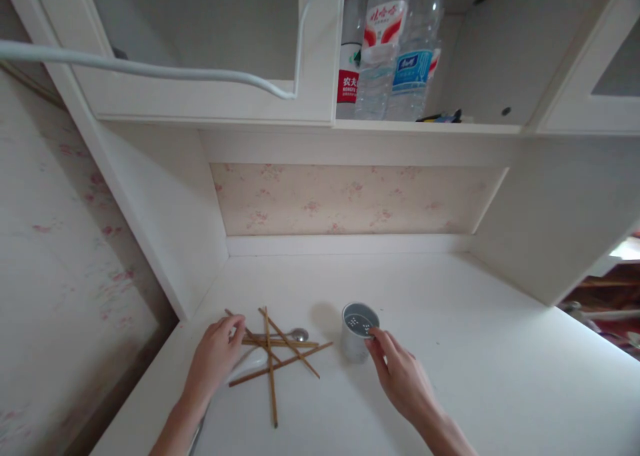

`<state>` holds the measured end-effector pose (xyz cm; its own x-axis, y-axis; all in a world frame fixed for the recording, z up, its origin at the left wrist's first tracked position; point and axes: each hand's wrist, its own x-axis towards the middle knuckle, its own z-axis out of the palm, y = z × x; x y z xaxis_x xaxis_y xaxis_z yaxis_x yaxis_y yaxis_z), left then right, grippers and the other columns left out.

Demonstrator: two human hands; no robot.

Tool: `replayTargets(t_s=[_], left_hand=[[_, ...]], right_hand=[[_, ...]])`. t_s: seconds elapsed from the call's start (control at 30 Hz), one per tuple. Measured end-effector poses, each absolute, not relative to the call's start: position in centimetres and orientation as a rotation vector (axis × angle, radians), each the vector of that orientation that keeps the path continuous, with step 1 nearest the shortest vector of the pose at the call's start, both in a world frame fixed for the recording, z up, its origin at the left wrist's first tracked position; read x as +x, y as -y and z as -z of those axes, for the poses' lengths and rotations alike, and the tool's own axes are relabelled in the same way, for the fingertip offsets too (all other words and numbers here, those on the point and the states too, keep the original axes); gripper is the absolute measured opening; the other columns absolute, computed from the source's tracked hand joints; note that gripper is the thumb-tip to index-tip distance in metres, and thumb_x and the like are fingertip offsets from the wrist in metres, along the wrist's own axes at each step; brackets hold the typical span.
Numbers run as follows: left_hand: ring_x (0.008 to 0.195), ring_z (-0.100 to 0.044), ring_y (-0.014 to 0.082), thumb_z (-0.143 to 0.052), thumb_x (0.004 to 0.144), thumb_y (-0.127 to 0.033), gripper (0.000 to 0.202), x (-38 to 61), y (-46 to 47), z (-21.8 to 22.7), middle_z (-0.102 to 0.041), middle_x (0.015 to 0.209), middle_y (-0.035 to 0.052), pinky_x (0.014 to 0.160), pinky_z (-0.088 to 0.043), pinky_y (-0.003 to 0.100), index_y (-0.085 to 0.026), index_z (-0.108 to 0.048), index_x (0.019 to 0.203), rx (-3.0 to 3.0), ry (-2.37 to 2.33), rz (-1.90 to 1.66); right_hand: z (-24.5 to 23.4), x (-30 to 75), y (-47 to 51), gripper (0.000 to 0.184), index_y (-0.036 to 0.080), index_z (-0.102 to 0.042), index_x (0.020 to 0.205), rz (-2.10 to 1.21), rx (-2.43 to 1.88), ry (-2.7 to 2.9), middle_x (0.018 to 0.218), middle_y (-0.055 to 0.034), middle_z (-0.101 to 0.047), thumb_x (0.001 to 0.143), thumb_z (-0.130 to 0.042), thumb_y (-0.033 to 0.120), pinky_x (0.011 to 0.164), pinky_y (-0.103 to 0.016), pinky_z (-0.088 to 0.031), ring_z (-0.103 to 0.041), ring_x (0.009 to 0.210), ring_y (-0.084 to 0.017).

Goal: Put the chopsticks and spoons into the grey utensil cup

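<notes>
My left hand (217, 349) is at the left end of a loose pile of wooden chopsticks (273, 383), fingers curled in a pinch around one chopstick near its upper end. Crossing at several angles, the chopsticks lie over a white spoon (255, 359) and next to a metal spoon (300, 335). To the right of the pile stands an upright grey utensil holder (354, 346) with small holes in its bottom. My right hand (397, 376) grips the holder's right rim between thumb and fingers. A thin metal handle (197, 436) shows partly beneath my left forearm.
The white tabletop (480, 356) is bounded by side panels and a low back ledge (350, 244). Overhead, a cabinet shelf (425, 128) holds several plastic bottles (383, 49). A white cable (200, 75) hangs across the upper left.
</notes>
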<state>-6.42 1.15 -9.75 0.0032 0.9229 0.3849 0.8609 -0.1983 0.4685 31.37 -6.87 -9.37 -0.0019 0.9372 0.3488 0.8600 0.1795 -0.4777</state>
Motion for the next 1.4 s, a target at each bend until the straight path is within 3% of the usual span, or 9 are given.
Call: replayTargets(t_s=[0.13,0.3,0.43,0.63,0.83,0.93,1.1,1.23,1.4], left_hand=[[0.095,-0.062,0.0226,-0.04,0.092,-0.032,0.031,-8.2,-3.0,7.9,-0.071,0.099,0.0059,0.09,-0.045,0.037,-0.021,-0.068,0.099,2.362,-1.854,-0.627],[0.102,-0.057,0.0216,-0.048,0.085,-0.017,0.027,-8.8,-4.5,6.8,-0.068,0.104,0.005,0.091,-0.041,0.034,-0.025,-0.069,0.1,2.596,-1.528,-0.331],[0.095,-0.058,0.0206,-0.054,0.086,-0.021,0.016,-8.6,-5.6,7.2,-0.067,0.093,0.0049,0.087,-0.039,0.031,-0.024,-0.069,0.085,2.648,-1.401,-0.177],[0.087,-0.06,0.0181,-0.049,0.091,-0.018,0.02,-8.2,-7.2,8.0,-0.066,0.084,0.0025,0.082,-0.038,0.028,-0.024,-0.065,0.082,2.809,-1.225,-0.053],[0.098,-0.062,0.0215,-0.042,0.089,-0.013,0.03,-7.6,-8.8,6.1,-0.07,0.1,0.0061,0.094,-0.041,0.035,-0.025,-0.068,0.096,2.755,-1.374,-0.262],[0.103,-0.062,0.0224,-0.041,0.093,-0.028,0.028,-5.0,-8.8,3.7,-0.069,0.11,0.0078,0.097,-0.043,0.038,-0.023,-0.065,0.107,2.622,-1.488,-0.656],[0.089,-0.067,0.0185,-0.05,0.09,-0.044,0.03,3.6,-6.1,-0.7,-0.071,0.097,0.0051,0.084,-0.052,0.033,-0.019,-0.058,0.104,2.024,-1.32,-1.162],[0.082,-0.066,0.0152,-0.057,0.086,-0.042,0.027,10.0,-3.9,-1.8,-0.068,0.09,0.0026,0.079,-0.054,0.029,-0.018,-0.058,0.099,1.748,-0.999,-1.134],[0.079,-0.066,0.0157,-0.059,0.085,-0.038,0.022,14.4,-4.1,0.2,-0.066,0.084,0.0016,0.077,-0.054,0.029,-0.017,-0.059,0.093,1.667,-0.89,-1.044]], right_hand=[[10.8,31.9,6.8,0.029,0.028,-0.055,0.119,-0.102,-1.622,1.89,0.095,-0.006,-0.07,0.097,-0.038,0.038,0.065,-0.034,-0.051,-0.068,0.074,-0.023],[13.3,32.3,6.6,0.035,0.026,-0.049,0.124,-0.283,-1.454,1.616,0.092,-0.0071,-0.07,0.094,-0.043,0.043,0.065,-0.033,-0.054,-0.068,0.073,-0.021],[14.0,33.1,6.1,0.042,0.024,-0.039,0.129,-0.503,-1.399,1.23,0.083,-0.0025,-0.063,0.095,-0.037,0.049,0.055,-0.029,-0.05,-0.058,0.053,-0.014],[14.0,33.8,5.2,0.045,0.024,-0.039,0.127,-0.65,-1.457,1.125,0.082,0.0,-0.058,0.094,-0.037,0.054,0.052,-0.027,-0.047,-0.053,0.052,-0.013],[14.0,33.8,4.1,0.045,0.023,-0.041,0.124,-0.696,-1.447,1.063,0.078,0.0011,-0.056,0.092,-0.038,0.055,0.048,-0.026,-0.046,-0.05,0.05,-0.013],[13.9,33.9,3.6,0.045,0.024,-0.041,0.123,-0.717,-1.436,1.028,0.078,0.0021,-0.055,0.092,-0.038,0.056,0.047,-0.025,-0.044,-0.049,0.049,-0.012],[14.0,34.0,3.2,0.045,0.024,-0.04,0.124,-0.755,-1.432,1.026,0.078,0.0027,-0.055,0.092,-0.038,0.056,0.046,-0.024,-0.042,-0.049,0.048,-0.012],[14.0,34.1,3.2,0.046,0.023,-0.042,0.121,-0.755,-1.448,1.007,0.078,0.002,-0.056,0.091,-0.037,0.057,0.045,-0.024,-0.041,-0.049,0.047,-0.011],[14.1,34.1,3.2,0.046,0.023,-0.042,0.121,-0.767,-1.448,1.001,0.079,0.0025,-0.056,0.091,-0.039,0.058,0.045,-0.024,-0.042,-0.05,0.047,-0.011]])
